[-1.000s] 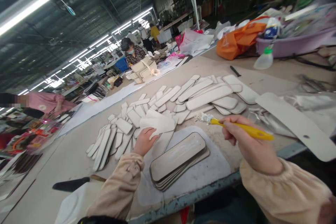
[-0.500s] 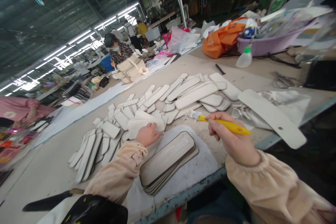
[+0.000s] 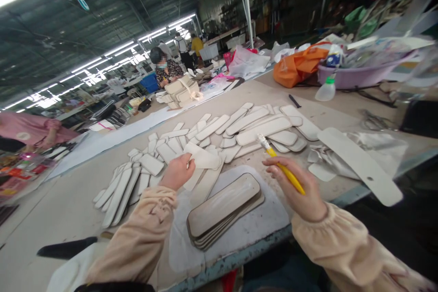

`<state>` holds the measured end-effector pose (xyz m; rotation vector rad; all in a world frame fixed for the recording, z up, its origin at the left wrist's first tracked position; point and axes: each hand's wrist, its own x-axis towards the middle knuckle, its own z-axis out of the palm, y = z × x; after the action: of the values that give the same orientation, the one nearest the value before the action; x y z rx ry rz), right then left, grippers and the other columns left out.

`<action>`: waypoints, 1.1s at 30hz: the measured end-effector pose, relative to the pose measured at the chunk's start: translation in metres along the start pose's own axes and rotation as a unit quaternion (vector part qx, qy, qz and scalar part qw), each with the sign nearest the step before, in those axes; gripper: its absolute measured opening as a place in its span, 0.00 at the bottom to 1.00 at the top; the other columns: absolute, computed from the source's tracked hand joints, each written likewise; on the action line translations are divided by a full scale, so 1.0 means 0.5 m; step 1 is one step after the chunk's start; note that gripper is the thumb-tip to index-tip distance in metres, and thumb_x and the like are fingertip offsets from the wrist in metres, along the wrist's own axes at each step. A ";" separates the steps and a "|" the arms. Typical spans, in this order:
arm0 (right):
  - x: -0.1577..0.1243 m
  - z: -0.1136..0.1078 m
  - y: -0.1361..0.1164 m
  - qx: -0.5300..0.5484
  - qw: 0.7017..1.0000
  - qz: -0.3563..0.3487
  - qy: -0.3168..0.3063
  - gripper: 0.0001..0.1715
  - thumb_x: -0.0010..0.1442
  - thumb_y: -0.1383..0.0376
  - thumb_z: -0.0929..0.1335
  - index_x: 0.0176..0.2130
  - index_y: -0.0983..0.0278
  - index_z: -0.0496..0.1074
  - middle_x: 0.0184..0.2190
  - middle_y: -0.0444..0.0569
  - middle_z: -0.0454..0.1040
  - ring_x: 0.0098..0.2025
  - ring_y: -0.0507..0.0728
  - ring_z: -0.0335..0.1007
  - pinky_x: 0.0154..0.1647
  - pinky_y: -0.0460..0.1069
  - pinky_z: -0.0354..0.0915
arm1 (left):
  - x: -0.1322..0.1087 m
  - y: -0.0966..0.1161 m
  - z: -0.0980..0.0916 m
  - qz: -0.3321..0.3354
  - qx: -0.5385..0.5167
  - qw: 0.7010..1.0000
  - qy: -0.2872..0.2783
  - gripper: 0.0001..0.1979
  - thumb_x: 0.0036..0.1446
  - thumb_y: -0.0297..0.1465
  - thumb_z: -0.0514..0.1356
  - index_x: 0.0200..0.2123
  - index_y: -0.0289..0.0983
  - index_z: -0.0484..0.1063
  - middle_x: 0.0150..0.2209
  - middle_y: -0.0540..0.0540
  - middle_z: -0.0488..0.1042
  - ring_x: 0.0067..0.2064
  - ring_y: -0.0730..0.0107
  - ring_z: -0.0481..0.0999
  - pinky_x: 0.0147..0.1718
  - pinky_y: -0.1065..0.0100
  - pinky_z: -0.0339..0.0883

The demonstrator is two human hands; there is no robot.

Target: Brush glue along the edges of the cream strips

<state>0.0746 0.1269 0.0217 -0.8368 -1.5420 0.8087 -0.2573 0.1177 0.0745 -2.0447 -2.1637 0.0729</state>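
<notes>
My left hand [image 3: 178, 171] grips a cream, rounded flat piece [image 3: 201, 157] and holds it a little above the spread of similar pieces [image 3: 239, 125] on the table. My right hand [image 3: 299, 187] is closed round a yellow-handled brush [image 3: 284, 169] with white-coated bristles pointing up and away. Between my hands lies a stack of dark-edged oblong pieces [image 3: 224, 207] on a white mat [image 3: 260, 226], its top face smeared with glue.
A long cream strip [image 3: 359, 166] lies at the right by crumpled plastic. Farther back stand a plastic bottle [image 3: 325, 90], a purple basin [image 3: 356, 75] and an orange bag [image 3: 297, 66]. A dark knife [image 3: 65, 247] lies near left. Other people work at tables behind.
My left hand has lifted the cream piece off the pile. My right hand has tipped the brush from pointing left to pointing up and away.
</notes>
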 end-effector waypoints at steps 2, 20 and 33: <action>-0.006 0.014 -0.015 -0.017 0.998 -0.055 -0.020 0.10 0.61 0.65 0.68 0.44 0.59 0.68 0.47 0.52 0.75 0.47 0.58 0.74 0.48 0.55 0.70 | -0.036 0.003 -0.054 0.028 -0.015 0.999 0.002 0.12 0.60 0.33 0.48 0.31 0.37 0.69 0.27 0.45 0.72 0.31 0.65 0.73 0.33 0.67 0.61; -0.042 0.079 -0.058 0.096 0.983 0.131 0.086 0.20 0.49 0.58 0.75 0.34 0.59 0.62 0.26 0.40 0.67 0.25 0.52 0.69 0.26 0.46 0.67 | -0.251 0.088 -0.085 0.011 -0.428 0.895 -0.121 0.15 0.58 0.40 0.55 0.26 0.36 0.71 0.24 0.50 0.67 0.28 0.72 0.65 0.28 0.72 0.62; -0.053 0.065 0.035 -0.339 0.930 0.041 -0.134 0.07 0.61 0.59 0.64 0.36 0.60 0.68 0.26 0.44 0.73 0.27 0.55 0.71 0.28 0.48 0.58 | -0.282 0.040 0.079 -0.241 -0.455 0.856 -0.039 0.15 0.50 0.44 0.62 0.31 0.36 0.73 0.23 0.51 0.72 0.25 0.70 0.70 0.25 0.70 0.62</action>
<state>0.0464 0.1116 -0.0105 -1.3375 -2.0877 0.4461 -0.2363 -0.0184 0.0204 -1.7061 -3.0461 -1.1489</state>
